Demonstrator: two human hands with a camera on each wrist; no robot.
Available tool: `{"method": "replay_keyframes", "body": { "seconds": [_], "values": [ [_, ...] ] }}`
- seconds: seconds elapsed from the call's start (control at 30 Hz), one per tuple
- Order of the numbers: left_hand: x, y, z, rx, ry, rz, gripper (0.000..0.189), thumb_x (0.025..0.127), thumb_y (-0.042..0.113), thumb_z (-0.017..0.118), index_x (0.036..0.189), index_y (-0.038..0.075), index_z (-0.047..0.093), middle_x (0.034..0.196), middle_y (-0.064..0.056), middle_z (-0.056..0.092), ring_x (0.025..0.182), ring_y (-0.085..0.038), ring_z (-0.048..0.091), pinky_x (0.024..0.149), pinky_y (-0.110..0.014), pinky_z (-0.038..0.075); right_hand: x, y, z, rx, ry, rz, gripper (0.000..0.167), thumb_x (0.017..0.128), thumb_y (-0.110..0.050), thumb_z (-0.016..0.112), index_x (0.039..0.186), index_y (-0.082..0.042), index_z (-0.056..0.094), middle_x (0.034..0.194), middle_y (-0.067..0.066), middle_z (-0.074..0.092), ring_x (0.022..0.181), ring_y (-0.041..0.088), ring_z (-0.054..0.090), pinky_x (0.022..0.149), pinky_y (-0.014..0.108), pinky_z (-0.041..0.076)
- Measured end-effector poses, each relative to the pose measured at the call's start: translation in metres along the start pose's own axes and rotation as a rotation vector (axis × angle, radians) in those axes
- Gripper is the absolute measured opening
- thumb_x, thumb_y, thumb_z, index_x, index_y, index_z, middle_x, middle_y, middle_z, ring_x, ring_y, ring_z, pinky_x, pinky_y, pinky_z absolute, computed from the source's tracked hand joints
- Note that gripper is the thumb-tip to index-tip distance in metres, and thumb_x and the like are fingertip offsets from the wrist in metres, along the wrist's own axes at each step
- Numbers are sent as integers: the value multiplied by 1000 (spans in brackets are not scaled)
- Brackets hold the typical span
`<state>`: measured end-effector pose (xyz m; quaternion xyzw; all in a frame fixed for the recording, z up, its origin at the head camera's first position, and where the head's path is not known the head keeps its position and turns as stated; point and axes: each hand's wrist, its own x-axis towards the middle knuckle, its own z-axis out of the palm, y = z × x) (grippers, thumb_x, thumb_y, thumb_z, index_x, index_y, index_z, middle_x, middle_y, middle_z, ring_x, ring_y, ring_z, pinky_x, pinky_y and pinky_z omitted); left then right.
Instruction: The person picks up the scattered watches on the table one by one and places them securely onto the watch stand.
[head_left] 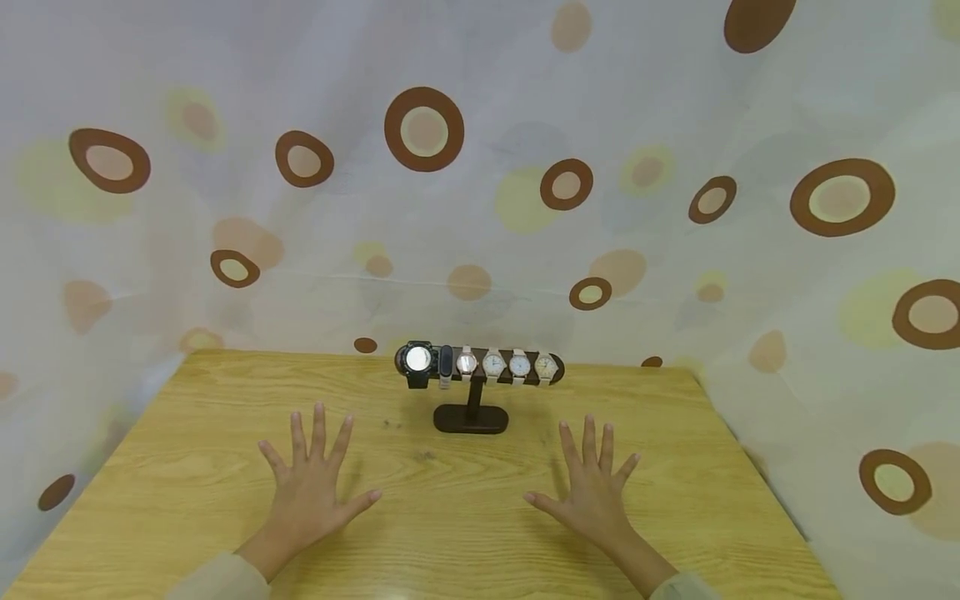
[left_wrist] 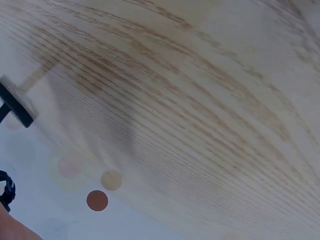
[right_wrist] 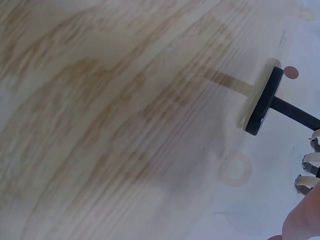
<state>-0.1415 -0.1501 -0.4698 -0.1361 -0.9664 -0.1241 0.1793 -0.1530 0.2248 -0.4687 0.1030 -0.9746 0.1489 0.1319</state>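
Watch stand [head_left: 472,400] stood at 12 o'clock on the wooden surface [head_left: 450,533], carrying six watches [head_left: 480,364]. Left hand [head_left: 311,487] at 8 o'clock and right hand [head_left: 592,492] at 4 o'clock lay flat, fingers spread, holding nothing.

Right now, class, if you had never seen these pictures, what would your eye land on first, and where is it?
First, the dark watch stand at the far middle of the wooden table, its bar carrying a row of watches, with a large black watch at the left end. Next, the left hand and right hand, fingers spread, flat on the table either side of it. Behind hangs a pale curtain with brown rings.
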Motion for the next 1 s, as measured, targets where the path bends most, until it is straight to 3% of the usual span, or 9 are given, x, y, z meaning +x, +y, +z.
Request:
{"method": "replay_keyframes", "body": {
  "seconds": [0.27, 0.6, 1.0],
  "values": [
    [-1, -4, -1, 15, 43, 12, 96, 79, 83, 21, 150, 23, -5, 153, -12, -25, 136, -41, -27, 88, -85, -3, 0, -5, -2, 13, -24, 25, 108, 70, -70, 60, 151, -21, 8, 154, 18, -12, 139, 44, -17, 93, 81, -11],
    [1, 0, -1, -32, 14, 19, 97, 80, 80, 30, 150, 22, -3, 152, -13, -26, 135, -43, -27, 88, -85, -7, -1, -1, -3, 29, -15, 30, 108, 71, -69, 62, 151, -23, 6, 153, 25, -5, 139, 45, -17, 92, 81, -12],
    [3, 4, 3, -44, 38, 42, 96, 79, 82, 22, 151, 21, 2, 153, -12, -26, 135, -41, -29, 88, -84, -10, -3, 0, 0, 7, -12, 49, 109, 69, -63, 67, 151, -25, 5, 154, 24, -4, 139, 45, -17, 93, 82, -8]
  ]
}}
